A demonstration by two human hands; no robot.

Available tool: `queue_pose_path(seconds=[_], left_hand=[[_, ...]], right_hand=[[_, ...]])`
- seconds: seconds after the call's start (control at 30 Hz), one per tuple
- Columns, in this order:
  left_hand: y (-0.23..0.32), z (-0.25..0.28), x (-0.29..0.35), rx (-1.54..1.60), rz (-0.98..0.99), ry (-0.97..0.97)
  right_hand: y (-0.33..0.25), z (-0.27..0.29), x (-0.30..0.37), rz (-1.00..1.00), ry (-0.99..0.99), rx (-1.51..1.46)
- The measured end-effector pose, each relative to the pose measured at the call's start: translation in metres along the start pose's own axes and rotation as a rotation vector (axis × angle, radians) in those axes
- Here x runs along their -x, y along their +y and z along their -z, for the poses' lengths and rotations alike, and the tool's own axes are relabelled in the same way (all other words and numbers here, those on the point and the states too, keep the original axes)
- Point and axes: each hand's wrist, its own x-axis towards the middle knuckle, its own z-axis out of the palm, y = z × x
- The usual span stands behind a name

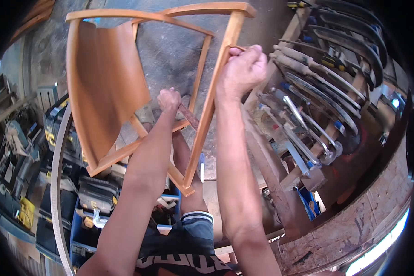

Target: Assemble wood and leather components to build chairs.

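Note:
A varnished wooden chair [106, 78] with a curved panel lies tipped in front of me, its open frame around my arms. My left hand [169, 99] is a fist inside the frame, closed on a flat reddish-brown strip [189, 116] that reaches toward the long right-hand rail [211, 103]. Outside that rail, near its upper end, my right hand [244, 69] is closed with a thin brown strip [237, 47] showing between its fingers and the wood. Whether both strips are one piece I cannot tell.
To the right, a wooden rack [273, 161] carries several clamps [303, 115] and long-handled tools [303, 57]. Power tools and black cases [96, 193] crowd the left, with a blue bin [85, 230] below. A curved pale strip [57, 184] rises beside them. Grey concrete floor [165, 50] lies beyond.

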Motion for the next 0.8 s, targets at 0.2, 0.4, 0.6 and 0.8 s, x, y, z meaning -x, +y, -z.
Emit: queue_pose_path(seconds=[0.2,0.4,0.6,0.8], left_hand=[[-0.035,-0.012,0.001,-0.069,0.019,0.041],[-0.065,-0.036,-0.006,-0.311,-0.207,-0.052],[-0.100,-0.052,-0.036,-0.343,-0.584,-0.098],[-0.013,-0.044,-0.033,-0.189,-0.561,-0.075]], right_hand=[[-0.005,-0.013,0.010,0.045,0.010,0.061],[-0.004,-0.006,0.005,0.078,-0.021,0.113],[0.001,-0.003,0.002,0.094,-0.071,0.025],[0.045,0.079,0.050,-0.705,-0.280,-0.089]])
